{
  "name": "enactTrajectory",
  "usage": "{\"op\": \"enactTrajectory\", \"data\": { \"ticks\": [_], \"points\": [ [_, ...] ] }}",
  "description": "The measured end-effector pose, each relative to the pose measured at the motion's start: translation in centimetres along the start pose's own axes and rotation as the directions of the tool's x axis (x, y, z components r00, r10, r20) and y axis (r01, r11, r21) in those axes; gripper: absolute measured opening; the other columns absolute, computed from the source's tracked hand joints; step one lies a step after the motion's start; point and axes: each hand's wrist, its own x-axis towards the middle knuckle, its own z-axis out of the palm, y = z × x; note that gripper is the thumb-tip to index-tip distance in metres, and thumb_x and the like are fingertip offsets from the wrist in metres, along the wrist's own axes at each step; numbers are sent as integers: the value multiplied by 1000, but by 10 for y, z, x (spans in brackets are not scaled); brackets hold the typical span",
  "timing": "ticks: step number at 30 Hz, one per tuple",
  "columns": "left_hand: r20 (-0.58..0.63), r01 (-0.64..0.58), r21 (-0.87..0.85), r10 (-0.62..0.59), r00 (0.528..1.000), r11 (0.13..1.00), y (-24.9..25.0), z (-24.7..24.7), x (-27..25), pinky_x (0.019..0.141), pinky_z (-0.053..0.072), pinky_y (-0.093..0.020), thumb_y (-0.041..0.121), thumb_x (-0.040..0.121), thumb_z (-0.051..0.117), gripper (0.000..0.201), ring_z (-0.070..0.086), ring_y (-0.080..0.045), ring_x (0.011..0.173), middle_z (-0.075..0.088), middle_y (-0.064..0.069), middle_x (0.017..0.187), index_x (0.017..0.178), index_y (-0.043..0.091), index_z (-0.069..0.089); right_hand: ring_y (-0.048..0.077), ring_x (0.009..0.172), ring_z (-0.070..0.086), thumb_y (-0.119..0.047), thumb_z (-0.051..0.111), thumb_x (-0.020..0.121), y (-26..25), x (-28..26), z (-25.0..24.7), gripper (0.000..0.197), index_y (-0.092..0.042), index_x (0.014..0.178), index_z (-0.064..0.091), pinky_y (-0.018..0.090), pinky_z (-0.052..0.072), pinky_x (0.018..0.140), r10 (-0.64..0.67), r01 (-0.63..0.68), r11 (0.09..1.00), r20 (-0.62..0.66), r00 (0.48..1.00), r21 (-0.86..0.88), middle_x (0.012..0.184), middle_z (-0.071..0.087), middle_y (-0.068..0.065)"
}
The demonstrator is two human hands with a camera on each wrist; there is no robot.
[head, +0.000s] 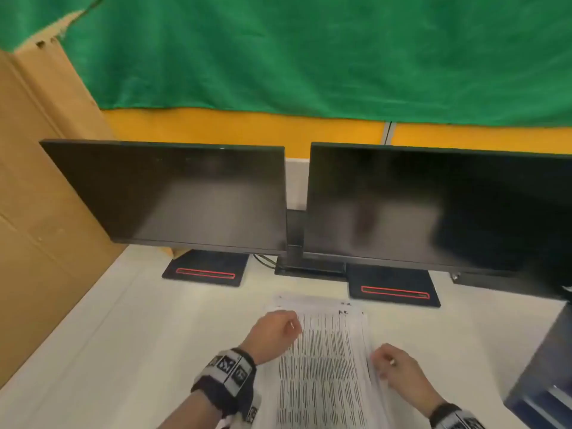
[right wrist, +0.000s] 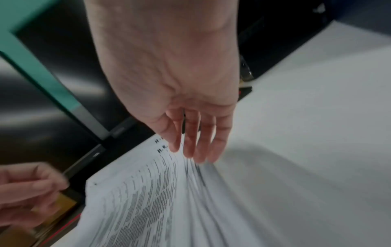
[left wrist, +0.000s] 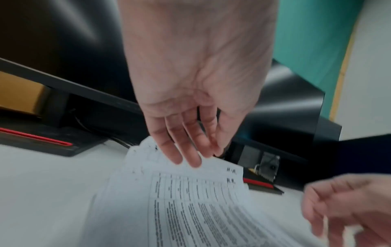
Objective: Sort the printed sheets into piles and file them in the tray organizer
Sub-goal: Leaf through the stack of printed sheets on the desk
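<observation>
A stack of printed sheets point(head: 322, 366) with dense tables lies on the white desk point(head: 123, 351) in front of me. My left hand point(head: 278, 328) is at the stack's far left corner, and its fingertips point(left wrist: 188, 160) rest on the top sheet's far edge point(left wrist: 190, 208). My right hand point(head: 393, 363) is at the stack's right edge. There the sheets point(right wrist: 148, 208) fan upward to its fingertips point(right wrist: 194, 150), which hold the lifted edge. The wrist views are blurred. A dark tray organizer point(head: 544, 376) shows partly at the right edge.
Two dark monitors point(head: 173, 193) point(head: 433, 205) stand just behind the sheets, and their black bases point(head: 205, 267) point(head: 393, 289) reach close to the stack. A large cardboard box point(head: 37, 212) walls off the left side. Bare desk lies left of the stack.
</observation>
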Motion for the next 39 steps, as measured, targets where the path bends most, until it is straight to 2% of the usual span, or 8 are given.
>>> {"op": "enactTrajectory", "data": {
  "ticks": [8, 15, 21, 23, 26, 30, 35, 39],
  "points": [
    [57, -1, 467, -29, 998, 884, 1, 31, 60, 102, 35, -43, 22, 88, 52, 52, 39, -27, 122, 38, -7, 137, 136, 18, 34, 22, 96, 55, -7, 49, 88, -6, 46, 25, 21, -20, 103, 57, 34, 45, 91, 102, -97, 991, -47, 994, 88, 111, 61, 9],
    [-76, -95, 469, 147, 986, 878, 0, 37, 55, 95, 39, -35, 15, 92, 45, 13, 53, -18, 90, 62, -2, 100, 99, 15, 55, 25, 97, 55, -11, 49, 89, -12, 38, 25, 27, -21, 114, 50, 41, 48, 92, 133, -133, 987, 6, 991, 91, 111, 54, 8],
    [12, -157, 351, 163, 987, 923, -4, 21, 52, 71, 39, -24, 25, 97, 44, 24, 54, -17, 76, 65, -8, 87, 88, 10, 61, 20, 81, 58, -22, 60, 88, -24, 40, 17, 23, -18, 109, 51, 38, 50, 80, 93, -77, 977, -71, 993, 201, 97, 58, 5],
    [63, -176, 372, 164, 984, 912, -4, 14, 53, 79, 44, -27, 30, 99, 40, 32, 59, -20, 84, 67, -8, 94, 98, 10, 65, 18, 82, 58, -23, 62, 87, -31, 41, 17, 25, -16, 109, 53, 34, 49, 77, 76, -54, 979, -106, 991, 196, 97, 59, 4],
    [114, -218, 375, 188, 975, 901, -5, 13, 51, 107, 36, -34, 34, 101, 35, 38, 51, -24, 123, 50, -7, 140, 133, 23, 51, 18, 91, 55, -20, 66, 84, -40, 41, 18, 35, -15, 115, 50, 29, 45, 76, 48, -8, 981, -203, 978, 196, 105, 55, 6],
    [175, -319, 340, 274, 946, 885, -6, 17, 43, 110, 35, -34, 31, 99, 39, 39, 44, -25, 131, 18, -3, 157, 138, 38, 42, 16, 88, 51, -13, 72, 79, -42, 37, 18, 32, -16, 105, 52, 34, 47, 86, -36, 82, 987, -315, 948, 136, 107, 45, 6],
    [215, -83, 129, 54, 975, 988, 1, 14, 47, 108, 33, -39, 51, 94, 42, 47, 41, -20, 128, 33, 0, 149, 121, 19, 63, 15, 83, 53, -20, 71, 80, -29, 31, 25, 21, -24, 68, 55, 27, 42, 80, -103, 125, 990, -297, 949, 58, 96, 53, 6],
    [89, -9, 184, -8, 996, 983, -1, 9, 57, 88, 37, -26, 29, 100, 37, 33, 51, -17, 101, 49, -8, 119, 107, 9, 62, 18, 80, 58, -19, 73, 78, -18, 28, 26, 18, -21, 67, 58, 32, 47, 76, -132, 138, 990, -159, 978, 25, 85, 63, 6]
  ]
}}
